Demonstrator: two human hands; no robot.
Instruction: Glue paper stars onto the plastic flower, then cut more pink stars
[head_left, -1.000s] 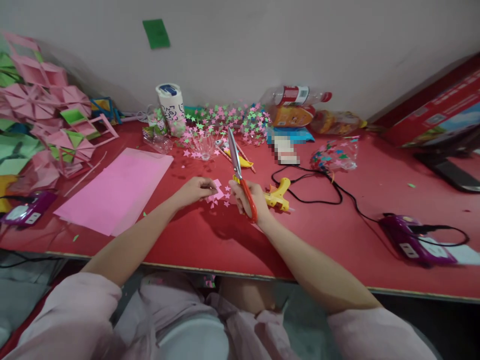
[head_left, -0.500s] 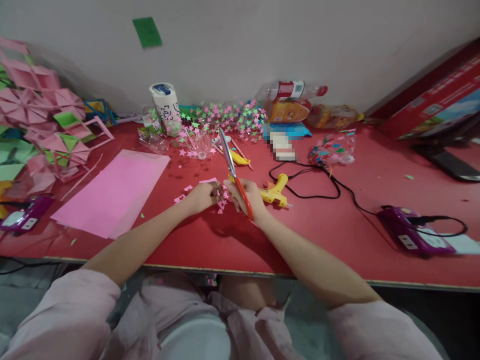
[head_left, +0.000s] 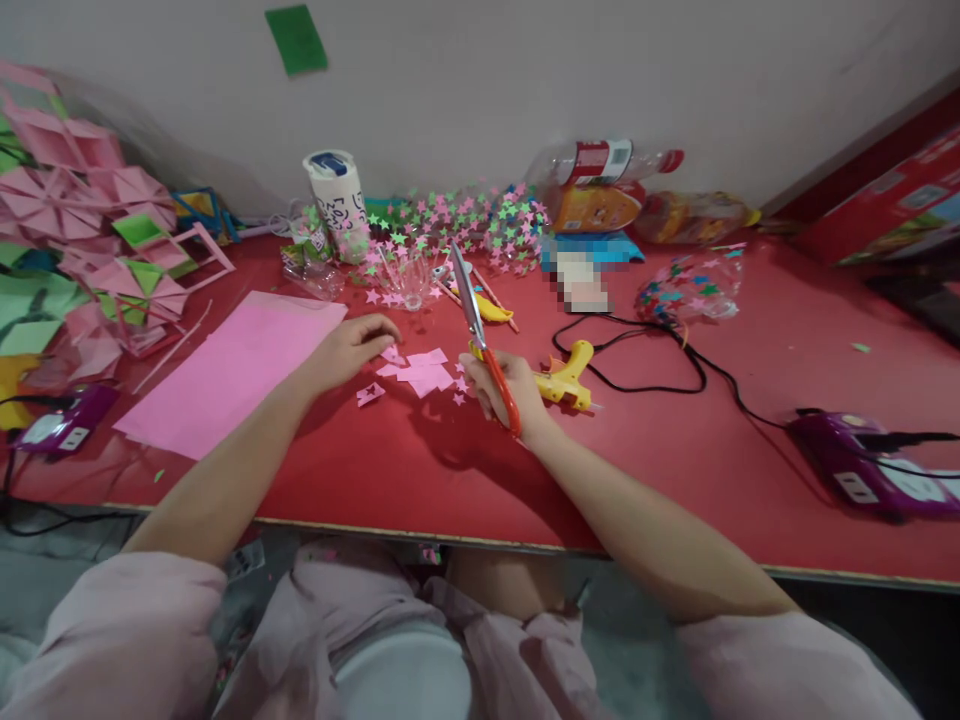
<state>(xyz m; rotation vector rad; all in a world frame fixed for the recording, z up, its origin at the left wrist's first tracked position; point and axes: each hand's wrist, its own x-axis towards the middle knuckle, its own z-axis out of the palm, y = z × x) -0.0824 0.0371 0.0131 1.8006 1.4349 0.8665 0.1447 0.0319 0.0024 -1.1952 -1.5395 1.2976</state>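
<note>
My right hand (head_left: 510, 390) is closed round a pair of scissors (head_left: 495, 375) with orange-red handles, their blades pointing up and away from me. Its fingertips rest close to a few small pink stars (head_left: 460, 385) on the table. Farther left, my left hand (head_left: 356, 350) pinches a pink paper scrap (head_left: 391, 354) between thumb and fingers, just above the table. Between the two hands lies a small pile of pink paper pieces (head_left: 426, 372). A loose scrap with a star-shaped hole (head_left: 370, 394) lies nearer to me.
Pink paper sheets (head_left: 232, 375) lie to the left. A yellow glue gun (head_left: 570, 378) sits right of my right hand, with a black cable (head_left: 697, 360) behind it. Clear containers with stars (head_left: 457, 220), bottles (head_left: 607, 160) and a purple power strip (head_left: 862, 460) stand around.
My left hand has moved left and away from the stars by my right hand, uncovering the pile of pink pieces. The right hand keeps hold of the scissors. The view has shifted slightly.
</note>
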